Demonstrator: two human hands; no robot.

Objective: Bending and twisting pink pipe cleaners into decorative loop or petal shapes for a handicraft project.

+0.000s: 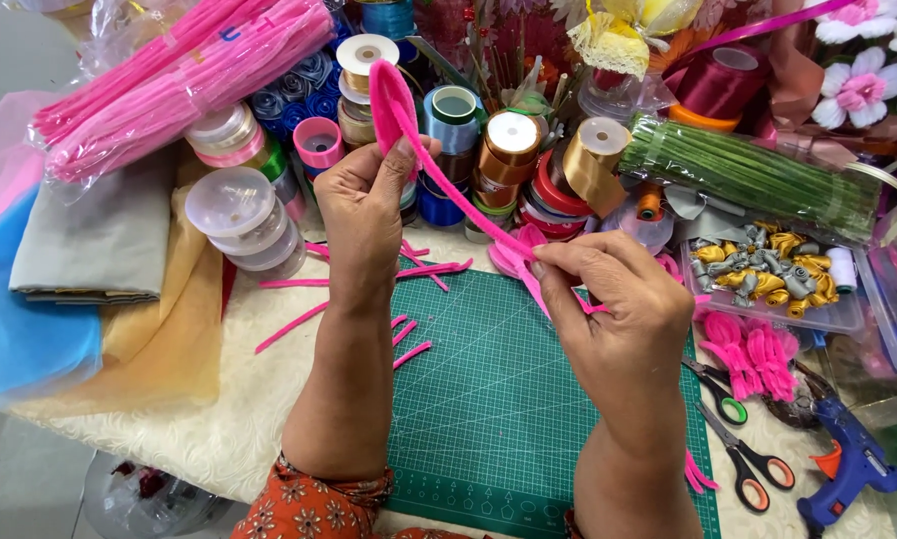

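Forearms, two, bare, rising from a patterned orange sleeve at the lower edge; both hands raised over the green cutting mat (488, 399).

Item in hand: pink pipe cleaner (438, 170), bent into a narrow loop at its top and running down on a slant between the hands, above the mat's far edge.

Left hand (363, 215): fingers closed on the loop end, thumb pressed against the stem just below the bend.

Right hand (613, 299): fingertips pinched tight on the lower end, where further pink looped pieces gather.

Handling note, as judgement: the stem looks soft and springy, so a firm pinch close to the bend, with both hands keeping it taut, should give an even loop matching the others.

Nearby: short pink offcuts (408, 334) on and beside the mat; finished pink tufts (753, 359) to the right; two pairs of scissors (733, 439); blue glue gun (853, 469).

Beyond: ribbon spools (513, 145); bagged pink stems (179, 80); bundle of green stems (748, 175); tray of gold and silver rosettes (763, 269); folded fabrics (89, 250).
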